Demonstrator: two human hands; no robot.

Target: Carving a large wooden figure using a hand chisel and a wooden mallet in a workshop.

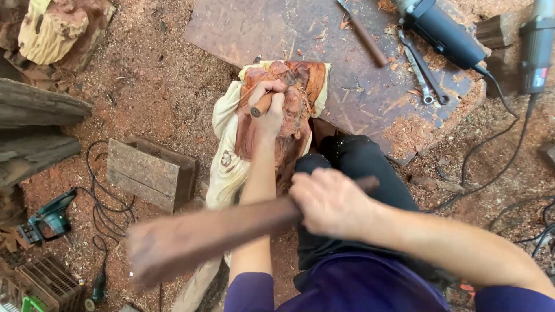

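Gripped in the left hand (pixel 269 110) is a chisel (pixel 261 105) with a round wooden handle; the fingers are wrapped tight around the handle, and the blade end is hidden against the wood. That hand rests on top of the carving (pixel 300 98), a reddish block with pale, cream-coloured edges, which stands on the sawdust-covered ground just in front of the person's knee in dark trousers (pixel 358 167).

Right hand (pixel 329 202): closed firmly around a long wooden mallet (pixel 214 231). The mallet is blurred; its thick end points left, and it crosses over the left forearm. Its short end shows just beyond the knuckles.

Surroundings:
- A flat wooden slab (pixel 277 29) lies beyond the carving, dusted with shavings.
- On the slab lie a second chisel (pixel 364 34), a pair of wrenches (pixel 425 75) and a dark angle grinder (pixel 442 32) with its cable trailing to the right.
- A second power tool (pixel 537 46) lies at the right edge.
- A small wooden box (pixel 150 173) sits to the left of the carving.
- A green power saw (pixel 49 219) lies near the left edge, beside black cables.
- Rough logs (pixel 34 121) lie at the far left.
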